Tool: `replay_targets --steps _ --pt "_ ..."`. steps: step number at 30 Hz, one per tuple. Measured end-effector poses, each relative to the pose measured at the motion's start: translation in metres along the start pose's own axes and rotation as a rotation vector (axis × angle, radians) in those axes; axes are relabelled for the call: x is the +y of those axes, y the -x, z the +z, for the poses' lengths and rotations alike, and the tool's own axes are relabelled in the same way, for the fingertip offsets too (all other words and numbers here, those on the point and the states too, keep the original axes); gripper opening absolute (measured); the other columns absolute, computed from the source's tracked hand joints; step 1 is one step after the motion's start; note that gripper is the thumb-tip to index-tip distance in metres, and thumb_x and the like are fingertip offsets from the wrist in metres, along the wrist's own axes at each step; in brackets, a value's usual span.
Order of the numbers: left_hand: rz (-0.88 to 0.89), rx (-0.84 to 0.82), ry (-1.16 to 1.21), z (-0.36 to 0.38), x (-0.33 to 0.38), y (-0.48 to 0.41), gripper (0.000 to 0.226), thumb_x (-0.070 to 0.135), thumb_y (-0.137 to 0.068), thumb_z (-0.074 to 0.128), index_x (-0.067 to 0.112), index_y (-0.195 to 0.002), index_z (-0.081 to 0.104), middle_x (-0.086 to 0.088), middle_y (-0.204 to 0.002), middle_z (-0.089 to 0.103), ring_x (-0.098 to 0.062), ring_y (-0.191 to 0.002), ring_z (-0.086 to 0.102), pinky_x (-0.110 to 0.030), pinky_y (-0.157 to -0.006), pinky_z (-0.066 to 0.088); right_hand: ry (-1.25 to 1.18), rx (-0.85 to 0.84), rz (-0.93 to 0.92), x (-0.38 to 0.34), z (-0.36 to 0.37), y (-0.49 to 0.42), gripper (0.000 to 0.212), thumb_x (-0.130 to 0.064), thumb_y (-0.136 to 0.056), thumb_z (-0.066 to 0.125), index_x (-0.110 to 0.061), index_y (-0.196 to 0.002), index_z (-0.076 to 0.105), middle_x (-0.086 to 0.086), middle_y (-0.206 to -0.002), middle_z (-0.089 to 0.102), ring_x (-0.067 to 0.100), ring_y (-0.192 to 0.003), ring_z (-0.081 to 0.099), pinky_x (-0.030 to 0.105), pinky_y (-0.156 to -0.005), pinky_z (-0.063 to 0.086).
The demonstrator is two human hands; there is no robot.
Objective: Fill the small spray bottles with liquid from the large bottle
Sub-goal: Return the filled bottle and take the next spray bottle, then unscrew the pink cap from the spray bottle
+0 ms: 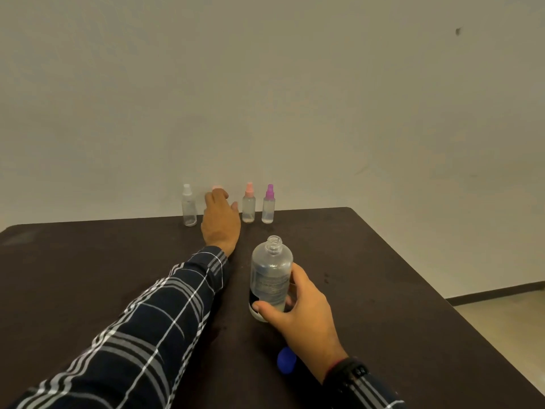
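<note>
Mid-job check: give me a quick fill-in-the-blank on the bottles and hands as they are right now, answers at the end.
The right hand grips the large bottle, whose cap is ____.
The loose cap lying on the table by the right wrist is ____.
The rightmost small spray bottle has a ____ top.
The hand reaching into the row of small bottles is the ____ one.
Missing words: off; blue; purple; left.
</note>
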State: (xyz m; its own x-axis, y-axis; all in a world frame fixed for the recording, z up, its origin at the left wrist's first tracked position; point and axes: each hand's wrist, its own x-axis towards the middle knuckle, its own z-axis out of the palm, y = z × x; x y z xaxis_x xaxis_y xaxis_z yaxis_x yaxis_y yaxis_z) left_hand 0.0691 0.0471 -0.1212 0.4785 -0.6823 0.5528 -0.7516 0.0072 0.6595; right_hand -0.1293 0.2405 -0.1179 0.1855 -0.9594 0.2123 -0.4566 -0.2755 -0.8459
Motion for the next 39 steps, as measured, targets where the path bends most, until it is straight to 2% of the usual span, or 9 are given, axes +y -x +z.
replay_targets --steps 4,8,20,25,30,32,35,37,39 --pt "-0.114 0.048 0.01 -0.005 0.001 -0.008 0.037 0.017 -0.095 0.062 0.016 -0.127 0.043 -0.01 -0.13 0.042 -0.039 -0.093 0.065 -0.045 -0.075 0.056 0.008 -0.013 0.018 0.0 -0.001 0.0 0.069 -0.034 -0.073 0.087 -0.058 -0.121 0.043 -0.031 -0.119 0.061 -0.018 -0.111 0.054 0.007 -0.091 0.047" --pt "-0.216 -0.031 0.033 -0.001 -0.006 -0.019 0.049 0.017 -0.097 0.058 0.019 -0.139 0.035 -0.012 -0.138 0.04 -0.04 -0.102 0.063 -0.046 -0.082 0.053 0.026 -0.024 0.032 0.001 -0.002 -0.002 0.065 -0.035 -0.074 0.086 -0.061 -0.114 0.043 -0.033 -0.116 0.06 -0.021 -0.109 0.052 0.001 -0.083 0.044" --pt "-0.297 -0.201 -0.017 0.005 -0.022 -0.032 0.035 0.025 -0.097 0.06 0.006 -0.125 0.052 -0.016 -0.121 0.062 -0.036 -0.108 0.062 -0.042 -0.085 0.05 0.021 -0.046 0.055 0.002 -0.003 -0.001 0.063 -0.037 -0.074 0.085 -0.063 -0.111 0.041 -0.033 -0.115 0.059 -0.025 -0.107 0.049 -0.001 -0.079 0.043" --pt "-0.203 -0.328 -0.059 -0.035 -0.018 -0.006 0.038 0.031 -0.095 0.063 0.011 -0.125 0.052 -0.012 -0.118 0.063 -0.032 -0.107 0.062 -0.04 -0.087 0.05 0.031 -0.016 0.012 0.0 -0.003 0.003 0.062 -0.035 -0.073 0.086 -0.06 -0.112 0.045 -0.033 -0.111 0.061 -0.018 -0.105 0.055 0.006 -0.084 0.046" --pt "-0.15 -0.373 0.005 -0.101 -0.015 0.051 0.046 0.041 -0.087 0.072 0.02 -0.124 0.055 -0.005 -0.122 0.064 -0.028 -0.111 0.062 -0.042 -0.094 0.052 0.058 -0.033 0.043 -0.002 -0.005 0.003 0.069 -0.035 -0.072 0.088 -0.048 -0.123 0.043 -0.024 -0.111 0.061 0.002 -0.112 0.061 0.027 -0.098 0.05" --pt "-0.127 -0.367 0.029 -0.13 -0.014 0.08 0.047 0.044 -0.084 0.074 0.025 -0.123 0.056 0.001 -0.119 0.065 -0.022 -0.109 0.062 -0.042 -0.093 0.053 0.064 -0.072 0.071 -0.005 -0.008 0.007 0.083 -0.037 -0.069 0.09 -0.035 -0.137 0.042 -0.018 -0.126 0.059 0.011 -0.126 0.057 0.031 -0.105 0.046" --pt "-0.112 -0.38 0.077 -0.17 -0.012 0.119 0.047 0.043 -0.082 0.078 0.027 -0.12 0.056 0.01 -0.111 0.063 -0.011 -0.101 0.062 -0.031 -0.088 0.054 0.047 -0.024 0.121 -0.014 -0.011 0.022 0.117 -0.044 -0.065 0.091 -0.024 -0.156 0.021 -0.005 -0.156 0.039 0.018 -0.141 0.042 0.039 -0.115 0.038" --pt "-0.1 -0.419 0.088 -0.192 -0.011 0.14 0.048 0.04 -0.082 0.079 0.026 -0.121 0.056 0.012 -0.109 0.061 -0.005 -0.095 0.061 -0.024 -0.084 0.052 0.047 0.165 0.089 -0.022 -0.009 0.04 0.096 -0.053 -0.072 0.083 -0.024 -0.147 0.033 -0.002 -0.146 0.045 0.017 -0.133 0.048 0.039 -0.108 0.044" --pt "-0.088 -0.462 0.09 -0.208 -0.011 0.155 0.05 0.039 -0.082 0.079 0.026 -0.124 0.055 0.012 -0.11 0.062 -0.003 -0.094 0.061 -0.024 -0.086 0.053 0.064 0.345 0.019 -0.029 -0.003 0.054 0.057 -0.055 -0.08 0.074 -0.029 -0.124 0.05 -0.008 -0.118 0.056 0.011 -0.11 0.056 0.04 -0.094 0.052"
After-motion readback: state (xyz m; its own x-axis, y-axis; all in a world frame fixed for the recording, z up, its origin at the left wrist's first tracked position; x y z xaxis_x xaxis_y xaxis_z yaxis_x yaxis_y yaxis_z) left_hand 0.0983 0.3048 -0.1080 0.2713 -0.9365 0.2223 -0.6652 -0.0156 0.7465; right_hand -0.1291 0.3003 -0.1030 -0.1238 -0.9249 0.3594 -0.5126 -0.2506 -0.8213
